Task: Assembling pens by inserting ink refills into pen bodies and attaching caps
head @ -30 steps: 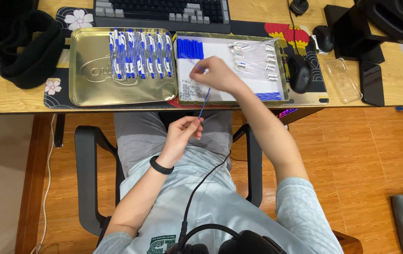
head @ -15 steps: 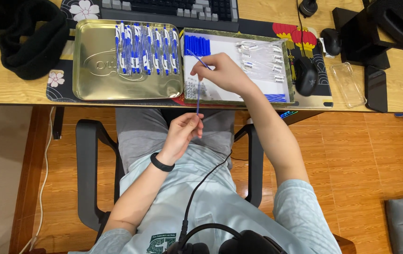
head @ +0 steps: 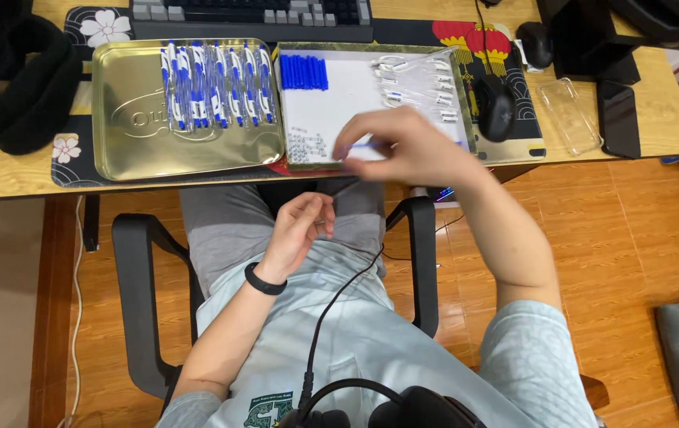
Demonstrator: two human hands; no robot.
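Note:
My right hand (head: 415, 150) pinches a thin blue pen refill (head: 362, 147) and holds it over the front edge of a white-lined tray (head: 339, 107). In that tray lie a row of blue refills (head: 304, 71), several clear pen parts (head: 423, 79) and a cluster of tiny pieces (head: 305, 147). To the left, a gold tin tray (head: 129, 131) carries several blue-and-white pens (head: 213, 83). My left hand (head: 300, 234), with a black wristband, hovers over my lap with its fingers loosely curled; nothing shows in it.
A keyboard (head: 252, 12) runs along the desk's back. Two black mice (head: 496, 107) (head: 536, 43), a clear phone case (head: 568, 115) and a black phone (head: 618, 119) lie at the right, a black cloth (head: 15, 87) at the left. Chair armrests (head: 137, 301) flank my lap; headphones (head: 371, 408) hang at my chest.
My right hand has carried the blue refill away from my left hand, down and right to the tray's front edge. My left hand has let go and stays over the lap.

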